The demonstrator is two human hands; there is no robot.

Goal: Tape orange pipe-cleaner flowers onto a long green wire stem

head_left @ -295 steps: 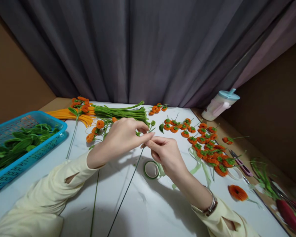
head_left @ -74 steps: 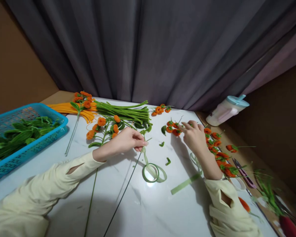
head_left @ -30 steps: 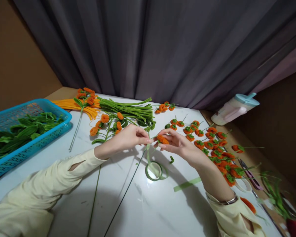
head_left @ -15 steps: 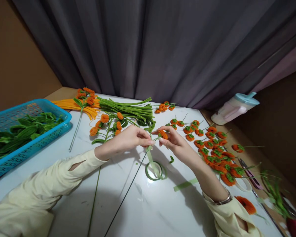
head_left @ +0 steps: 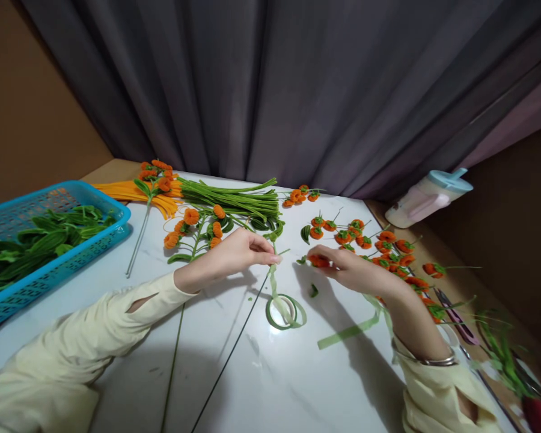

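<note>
My left hand (head_left: 247, 248) is closed in a pinch on a thin wire stem (head_left: 235, 347) that slants down toward the front edge. Pale green floral tape (head_left: 273, 281) hangs from the pinch to its roll (head_left: 280, 313) lying below on the table. To the right, my right hand (head_left: 351, 269) has its fingers closed around an orange pipe-cleaner fruit (head_left: 318, 261), which they partly cover. Beside the left wrist lies a green branch bearing several orange fruits (head_left: 192, 216). A loose strip of green tape (head_left: 342, 335) passes near my right forearm.
A blue basket (head_left: 101, 195) of green leaves stands at the left. Green pipe cleaners (head_left: 234, 201) and a finished-looking stem (head_left: 139, 234) lie at the back. Many loose orange fruits (head_left: 386, 236), snips (head_left: 455, 316) and a tumbler (head_left: 428, 195) are at the right.
My right hand has moved right, away from the left fingertips, with an orange fruit at its fingers. My left hand stays in place on the stem. The loose tape strip by my right forearm has shifted.
</note>
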